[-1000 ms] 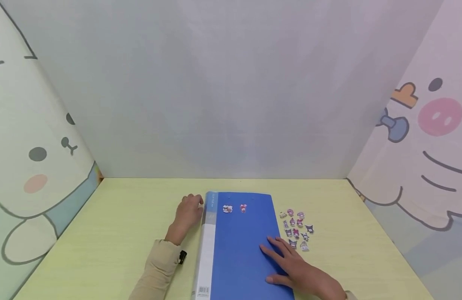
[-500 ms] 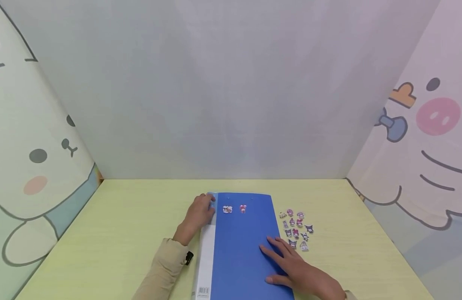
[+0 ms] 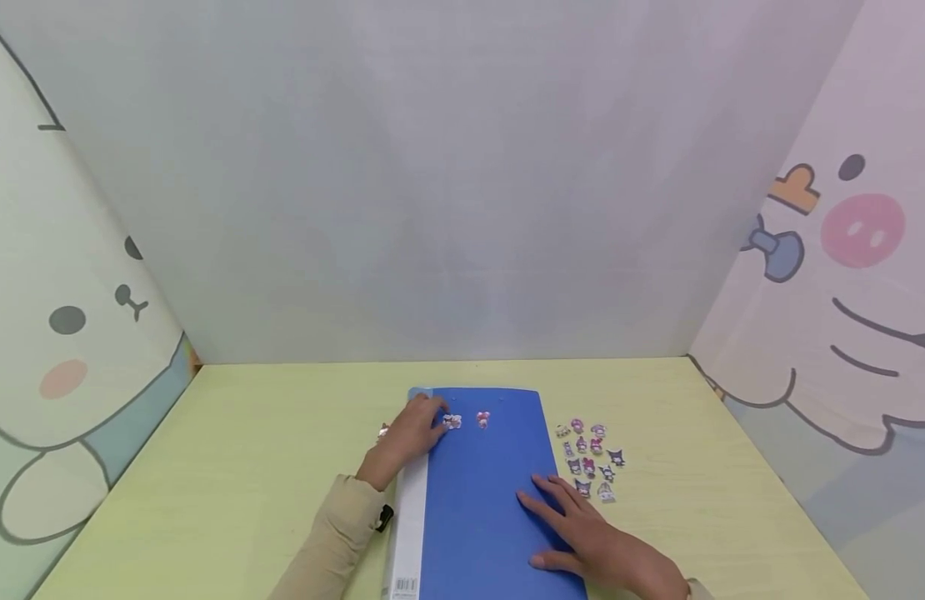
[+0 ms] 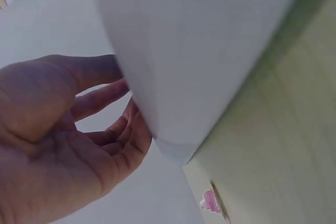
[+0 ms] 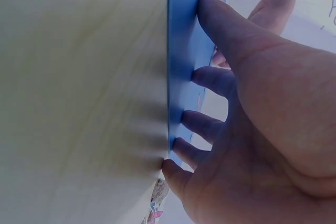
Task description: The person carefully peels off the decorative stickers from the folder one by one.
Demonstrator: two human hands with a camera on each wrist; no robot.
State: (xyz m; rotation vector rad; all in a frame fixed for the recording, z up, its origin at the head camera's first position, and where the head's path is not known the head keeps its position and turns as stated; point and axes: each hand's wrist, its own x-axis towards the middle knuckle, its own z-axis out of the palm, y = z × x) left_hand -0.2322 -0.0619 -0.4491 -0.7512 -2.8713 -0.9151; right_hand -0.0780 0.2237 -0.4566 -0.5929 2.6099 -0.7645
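A blue ring binder or file folder (image 3: 477, 508) with a pale spine lies on the table. Two small cartoon stickers are on its cover near the top: a wider white-and-brown one (image 3: 452, 422) and a pink one (image 3: 483, 419). My left hand (image 3: 408, 435) reaches over the spine, its fingertips right at the wider sticker; in the left wrist view its fingers are loosely bent at the folder's pale edge. My right hand (image 3: 582, 529) rests with spread fingers on the right side of the cover. Another small sticker (image 3: 383, 432) lies left of the spine, partly hidden by the left hand.
Several small cartoon stickers (image 3: 588, 467) lie grouped on the pale yellow table (image 3: 695, 500), right of the folder. A plain grey cloth (image 3: 447, 183) hangs behind the table. Cartoon-printed cloths flank both sides.
My left hand has moved right, from beside the spine to over the folder's top left, baring a sticker on the table at left. My right hand stays put. The view has tilted slightly.
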